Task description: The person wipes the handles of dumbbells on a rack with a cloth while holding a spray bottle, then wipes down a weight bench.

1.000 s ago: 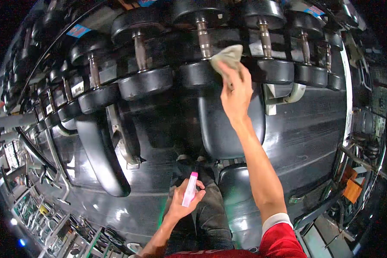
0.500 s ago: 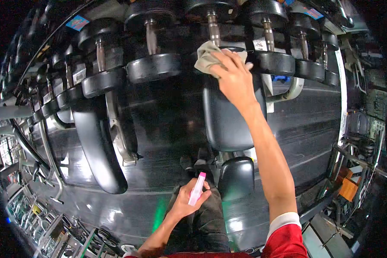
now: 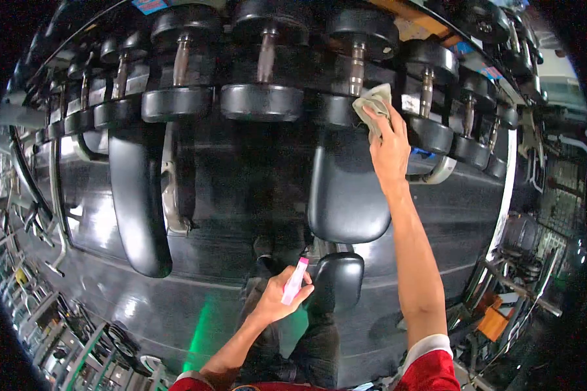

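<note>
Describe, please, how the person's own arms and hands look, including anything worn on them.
The left hand and right hand are ungloved. Both forearms are bare, with nothing worn visible at the wrists. The left sleeve and right sleeve are red and short, each edged with a white band.

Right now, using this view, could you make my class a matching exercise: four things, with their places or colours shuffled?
Column one
1. Cloth
2. Pink-topped object
3. Sleeves
4. Dumbbells

Column two
A. Red with white edges
B. Held in the left hand
C. Lined up across the top of the view
D. Held in the right hand

Right pairs: 1-D, 2-B, 3-A, 4-C
</note>
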`<state>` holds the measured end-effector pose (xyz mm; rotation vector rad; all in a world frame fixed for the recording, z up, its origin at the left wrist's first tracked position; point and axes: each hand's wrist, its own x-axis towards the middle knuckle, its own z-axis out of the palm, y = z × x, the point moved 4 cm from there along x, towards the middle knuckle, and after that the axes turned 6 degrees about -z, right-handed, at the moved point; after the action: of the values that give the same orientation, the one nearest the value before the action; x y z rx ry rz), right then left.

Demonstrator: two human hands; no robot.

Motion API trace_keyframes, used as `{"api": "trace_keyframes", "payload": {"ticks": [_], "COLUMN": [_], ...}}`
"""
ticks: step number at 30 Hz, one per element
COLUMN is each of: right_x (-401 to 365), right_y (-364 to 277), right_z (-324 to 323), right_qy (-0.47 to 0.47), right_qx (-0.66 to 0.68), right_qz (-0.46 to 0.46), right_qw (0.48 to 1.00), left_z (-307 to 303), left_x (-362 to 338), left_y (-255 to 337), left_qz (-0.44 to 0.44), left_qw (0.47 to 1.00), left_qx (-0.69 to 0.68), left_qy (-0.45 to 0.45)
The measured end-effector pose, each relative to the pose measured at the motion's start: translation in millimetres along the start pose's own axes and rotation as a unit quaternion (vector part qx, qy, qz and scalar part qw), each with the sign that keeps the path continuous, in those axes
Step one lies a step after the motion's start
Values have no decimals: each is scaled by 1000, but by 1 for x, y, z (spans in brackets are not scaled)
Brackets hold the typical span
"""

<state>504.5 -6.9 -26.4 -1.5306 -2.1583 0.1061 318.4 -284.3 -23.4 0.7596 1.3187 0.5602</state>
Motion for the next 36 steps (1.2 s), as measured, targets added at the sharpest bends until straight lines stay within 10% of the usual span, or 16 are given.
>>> {"api": "trace_keyframes", "payload": {"ticks": [22, 36], "right_x": [-19, 6], "right_y": [50, 33], "right_z": [-12, -2], "right_qy": [-55, -60], "right_qx": [98, 107], "right_qz": [-159, -282], "right_qw": [981, 951], "left_z": [239, 259], "left_x": [-24, -38], "left_y": [-17, 2], "left_qz": [9, -29], "left_qw": [939, 918], "left_qx": [-233, -248], "left_qy": [254, 307]}}
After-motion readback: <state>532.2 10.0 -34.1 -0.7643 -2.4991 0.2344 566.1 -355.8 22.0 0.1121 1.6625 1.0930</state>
